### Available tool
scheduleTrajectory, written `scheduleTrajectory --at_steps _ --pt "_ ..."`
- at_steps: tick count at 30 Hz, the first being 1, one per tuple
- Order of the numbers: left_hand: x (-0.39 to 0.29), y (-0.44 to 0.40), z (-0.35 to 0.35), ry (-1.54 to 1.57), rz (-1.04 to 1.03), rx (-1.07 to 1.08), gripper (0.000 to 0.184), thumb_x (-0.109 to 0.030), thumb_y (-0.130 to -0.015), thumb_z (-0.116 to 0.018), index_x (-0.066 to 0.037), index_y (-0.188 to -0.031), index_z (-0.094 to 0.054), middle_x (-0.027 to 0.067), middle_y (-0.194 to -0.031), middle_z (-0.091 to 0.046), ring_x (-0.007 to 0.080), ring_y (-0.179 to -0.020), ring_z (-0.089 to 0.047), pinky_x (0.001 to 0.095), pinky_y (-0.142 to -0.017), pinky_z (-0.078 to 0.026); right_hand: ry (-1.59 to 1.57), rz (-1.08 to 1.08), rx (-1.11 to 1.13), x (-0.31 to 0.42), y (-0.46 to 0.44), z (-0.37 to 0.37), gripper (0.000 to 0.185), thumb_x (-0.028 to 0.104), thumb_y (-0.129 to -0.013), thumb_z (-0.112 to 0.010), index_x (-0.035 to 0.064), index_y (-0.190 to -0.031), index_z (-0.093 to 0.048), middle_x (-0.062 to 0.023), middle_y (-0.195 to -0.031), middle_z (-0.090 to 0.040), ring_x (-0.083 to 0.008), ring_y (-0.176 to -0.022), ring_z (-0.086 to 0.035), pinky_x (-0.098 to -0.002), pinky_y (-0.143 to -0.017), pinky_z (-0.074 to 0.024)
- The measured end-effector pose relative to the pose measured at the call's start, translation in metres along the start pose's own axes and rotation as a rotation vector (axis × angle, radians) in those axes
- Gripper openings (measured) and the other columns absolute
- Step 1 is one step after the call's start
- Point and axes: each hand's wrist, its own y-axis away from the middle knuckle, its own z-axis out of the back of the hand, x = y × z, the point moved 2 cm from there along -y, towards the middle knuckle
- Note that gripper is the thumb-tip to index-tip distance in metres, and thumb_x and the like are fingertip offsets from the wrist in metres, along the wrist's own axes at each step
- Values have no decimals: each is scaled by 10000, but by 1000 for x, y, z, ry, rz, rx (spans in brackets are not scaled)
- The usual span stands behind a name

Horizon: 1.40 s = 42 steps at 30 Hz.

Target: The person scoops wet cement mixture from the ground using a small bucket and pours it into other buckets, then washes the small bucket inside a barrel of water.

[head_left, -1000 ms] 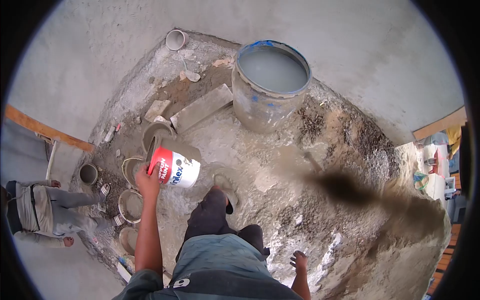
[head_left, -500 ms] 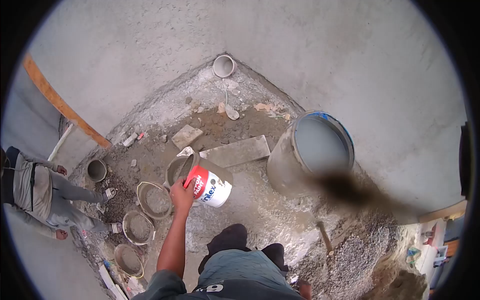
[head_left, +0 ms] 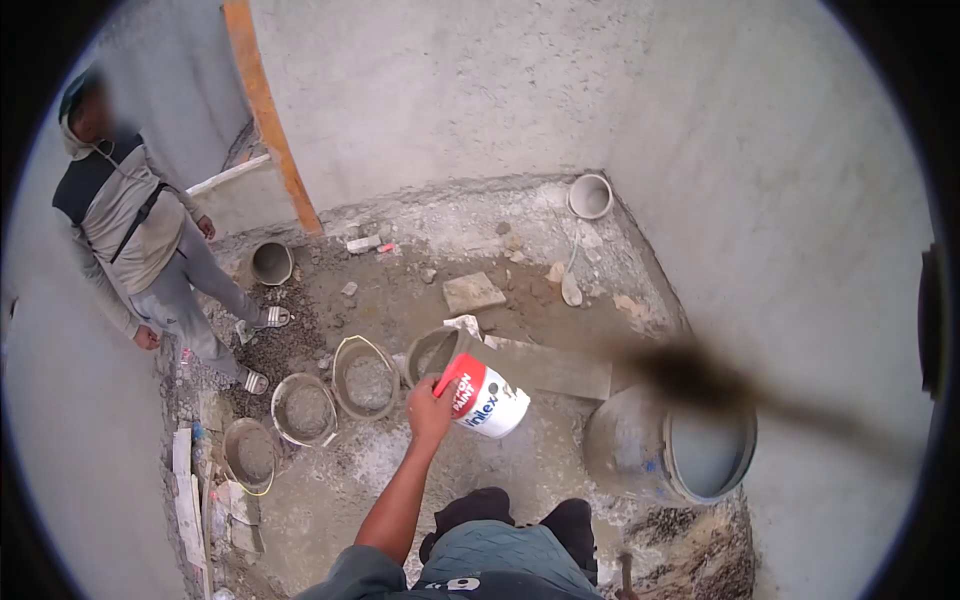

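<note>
My left hand (head_left: 430,414) grips the rim of a red and white paint bucket (head_left: 490,397), which is tilted on its side in front of me. Its mouth faces left, beside a grey bucket (head_left: 418,350) on the ground. To the left stand more buckets with grey material: one with a yellowish rim (head_left: 364,378), another (head_left: 304,410) and a third (head_left: 251,455). My right hand is out of the frame. A dark blurred thing crosses the view at the right, too smeared to name.
A co-worker (head_left: 150,220) stands at the left by an empty bucket (head_left: 272,263). A large drum of greyish water (head_left: 630,445) is at the right. A block (head_left: 474,293), a slab (head_left: 550,368) and a small pail (head_left: 590,197) lie ahead. Planks (head_left: 186,500) lie lower left.
The view has turned left, so the drum now sits lower right and the co-worker shows more fully. My left hand still holds the paint bucket. My right hand has left the view.
</note>
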Motion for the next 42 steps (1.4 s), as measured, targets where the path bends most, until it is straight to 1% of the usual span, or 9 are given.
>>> scheduleTrajectory --at_steps 3,5,12,17,22,29,33,39,42 --pt "33 8 2 15 15 17 327 -262 -890 -699 60 -945 -681 189 -791 -694 236 -674 -656 360 -645 -493 268 387 -41 53 -9 18 283 197 -831 -680 -48 -971 -679 -115 -755 -674 -208 -642 -646 -369 -601 -492" --pt "32 20 9 6 60 -19 315 -264 -911 -689 51 -907 -670 118 -755 -683 151 -635 -609 320 -590 -480 218 495 -186 106 -10 15 344 222 -835 -688 21 -1114 -687 -161 -966 -727 -234 -881 -698 -330 -804 -527" --pt "41 33 23 -131 19 -66 342 -287 -921 -675 51 -876 -643 101 -722 -652 149 -638 -586 332 -601 -468 282 897 -280 259 -90 8 358 262 -853 -691 -3 -1092 -679 -190 -1002 -716 -300 -932 -703 -370 -841 -531" --pt "9 36 6 -229 -36 -64 357 -304 -913 -686 45 -849 -645 104 -705 -644 153 -607 -573 348 -582 -462 38 766 -194 361 -117 10 360 264 -839 -699 13 -1098 -685 -194 -1015 -712 -311 -952 -697 -376 -852 -531" --pt "-46 38 -57 -252 -34 4 331 -272 -916 -686 53 -863 -647 96 -716 -665 124 -602 -556 321 -579 -460 123 627 -100 350 -217 -29 389 291 -833 -683 22 -1114 -682 -190 -1051 -705 -327 -1010 -677 -406 -891 -516" --pt "-161 71 -169 -104 -50 157 224 -178 -917 -698 45 -928 -679 37 -801 -674 69 -707 -565 236 -661 -467 980 476 572 304 -246 -67 569 461 -846 -622 13 -1194 -648 -222 -1211 -642 -378 -1154 -599 -443 -996 -447" --pt "-228 100 -235 230 -11 292 202 -168 -915 -703 33 -911 -683 9 -782 -647 51 -688 -523 227 -637 -436 820 646 557 320 -245 -69 577 472 -872 -598 11 -1218 -637 -225 -1209 -645 -342 -1163 -606 -409 -1009 -438" --pt "-299 150 -328 346 -25 565 215 -186 -905 -719 18 -872 -665 8 -780 -644 47 -688 -514 222 -621 -423 -638 280 465 334 -221 -5 488 343 -953 -552 37 -1334 -558 -135 -1330 -599 -312 -1229 -556 -385 -1008 -431" --pt "-314 182 -381 352 21 750 222 -203 -899 -727 10 -887 -666 20 -804 -661 55 -692 -543 225 -631 -437 -803 680 293 364 -182 55 532 303 -972 -550 19 -1413 -463 -119 -1378 -551 -279 -1253 -524 -369 -1017 -419"
